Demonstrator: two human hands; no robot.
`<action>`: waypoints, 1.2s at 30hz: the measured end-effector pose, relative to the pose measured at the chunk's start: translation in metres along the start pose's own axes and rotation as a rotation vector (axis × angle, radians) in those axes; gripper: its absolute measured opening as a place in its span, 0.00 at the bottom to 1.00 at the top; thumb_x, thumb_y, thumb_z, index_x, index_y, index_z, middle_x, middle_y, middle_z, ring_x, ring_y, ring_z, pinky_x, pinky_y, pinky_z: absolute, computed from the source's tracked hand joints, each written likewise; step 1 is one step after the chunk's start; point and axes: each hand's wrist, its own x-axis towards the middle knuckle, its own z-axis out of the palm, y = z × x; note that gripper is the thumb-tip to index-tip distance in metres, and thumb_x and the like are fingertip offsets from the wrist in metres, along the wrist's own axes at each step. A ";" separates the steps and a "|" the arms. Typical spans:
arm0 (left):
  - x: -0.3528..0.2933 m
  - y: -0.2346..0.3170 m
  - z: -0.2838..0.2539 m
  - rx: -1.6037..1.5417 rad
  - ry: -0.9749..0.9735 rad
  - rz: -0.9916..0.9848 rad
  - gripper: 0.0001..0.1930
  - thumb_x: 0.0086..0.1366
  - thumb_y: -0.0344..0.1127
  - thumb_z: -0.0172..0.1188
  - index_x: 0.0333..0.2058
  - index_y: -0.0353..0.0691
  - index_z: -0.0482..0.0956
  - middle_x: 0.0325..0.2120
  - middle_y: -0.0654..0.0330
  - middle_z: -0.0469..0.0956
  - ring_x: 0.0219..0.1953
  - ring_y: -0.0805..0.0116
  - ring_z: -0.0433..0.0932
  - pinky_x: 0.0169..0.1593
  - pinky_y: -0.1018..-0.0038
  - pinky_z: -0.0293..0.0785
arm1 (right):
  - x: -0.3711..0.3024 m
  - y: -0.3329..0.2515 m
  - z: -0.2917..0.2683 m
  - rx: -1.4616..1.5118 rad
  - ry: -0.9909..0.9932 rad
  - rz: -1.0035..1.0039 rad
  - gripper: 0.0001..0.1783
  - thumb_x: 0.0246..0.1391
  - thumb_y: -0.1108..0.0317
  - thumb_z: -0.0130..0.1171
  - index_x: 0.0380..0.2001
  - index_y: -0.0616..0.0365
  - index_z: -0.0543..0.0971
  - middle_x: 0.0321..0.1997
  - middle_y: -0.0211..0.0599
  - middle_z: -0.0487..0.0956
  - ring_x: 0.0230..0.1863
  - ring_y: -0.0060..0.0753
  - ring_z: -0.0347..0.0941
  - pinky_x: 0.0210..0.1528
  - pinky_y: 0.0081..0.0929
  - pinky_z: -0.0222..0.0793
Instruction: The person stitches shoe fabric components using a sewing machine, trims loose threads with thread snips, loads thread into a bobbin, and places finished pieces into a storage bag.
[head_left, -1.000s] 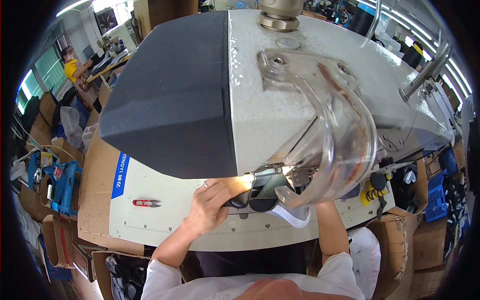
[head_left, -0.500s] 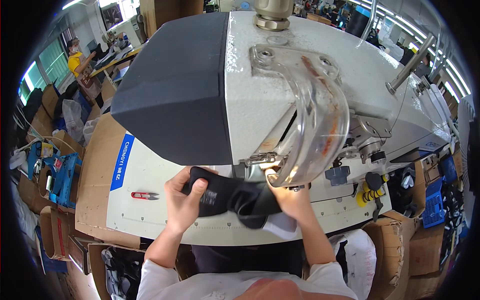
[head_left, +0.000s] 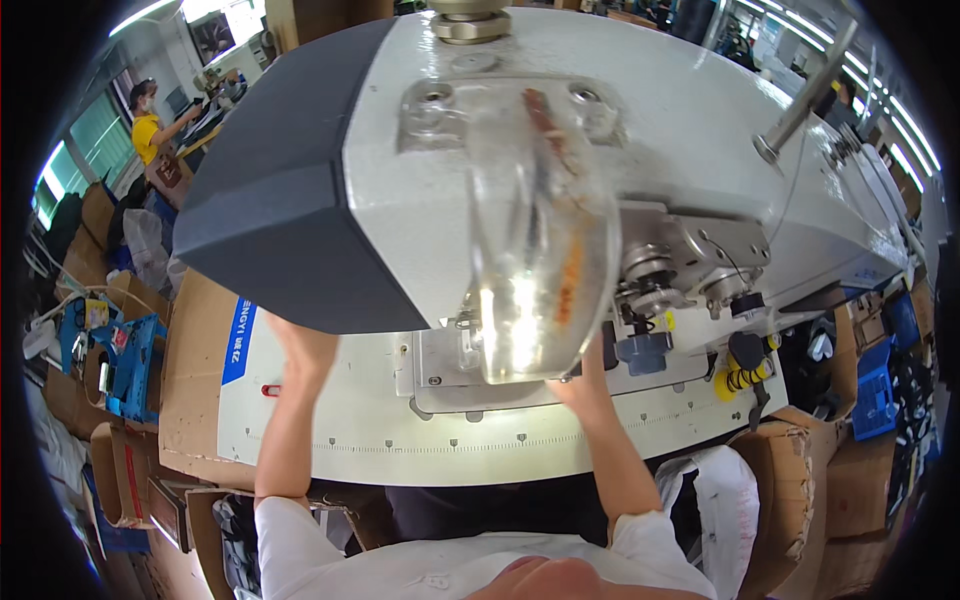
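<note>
A large white and dark grey sewing machine head (head_left: 408,230) fills the middle of the view. My left hand (head_left: 303,345) reaches up past the machine's dark front cover, which hides its fingers. Behind the clear plastic guard (head_left: 545,330) is my right hand (head_left: 577,388); only its heel and wrist show below the guard, so its fingers are hidden. The black cloth piece is out of sight. The metal plate (head_left: 437,372) on the machine bed lies between my arms. Beside my left wrist, the red handle of thread snips (head_left: 270,390) peeks out.
A white worktable (head_left: 400,455) with a printed ruler curves in front of me. Cardboard boxes (head_left: 775,500) and a white sack (head_left: 725,500) stand below its front edge. Yellow-black spools (head_left: 740,383) sit at right, a blue tray (head_left: 135,370) at far left. Another person (head_left: 150,130) stands far left.
My left hand has moved left and away, behind the machine's cover. The black cloth piece that both hands held in front of the machine no longer shows. My view has shifted closer over the machine.
</note>
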 end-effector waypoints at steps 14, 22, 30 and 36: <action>-0.019 0.101 0.006 -0.139 -0.252 0.788 0.15 0.38 0.24 0.62 0.30 0.40 0.82 0.27 0.66 0.76 0.30 0.71 0.76 0.30 0.77 0.68 | -0.032 0.019 0.006 0.004 -0.043 0.110 0.14 0.40 0.70 0.65 0.32 0.63 0.75 0.31 0.44 0.74 0.34 0.49 0.72 0.35 0.38 0.68; -0.007 0.104 0.003 -0.132 -0.247 0.811 0.09 0.43 0.22 0.63 0.26 0.41 0.81 0.24 0.69 0.72 0.29 0.76 0.71 0.29 0.81 0.63 | -0.039 0.023 0.019 0.005 -0.028 0.214 0.14 0.42 0.69 0.64 0.33 0.63 0.75 0.32 0.44 0.75 0.34 0.48 0.72 0.36 0.38 0.68; -0.002 0.096 -0.004 -0.171 -0.311 0.799 0.12 0.40 0.25 0.66 0.28 0.41 0.82 0.22 0.70 0.68 0.27 0.78 0.70 0.27 0.80 0.64 | -0.037 0.036 0.019 -0.032 -0.043 0.288 0.14 0.44 0.67 0.63 0.34 0.62 0.75 0.33 0.43 0.75 0.35 0.46 0.72 0.37 0.38 0.68; 0.008 0.092 -0.007 -0.246 -0.386 0.696 0.10 0.41 0.25 0.66 0.27 0.42 0.81 0.22 0.70 0.67 0.27 0.77 0.70 0.26 0.80 0.64 | -0.065 0.034 0.013 -0.050 -0.071 0.336 0.14 0.46 0.67 0.62 0.35 0.62 0.75 0.34 0.43 0.76 0.36 0.45 0.72 0.38 0.39 0.68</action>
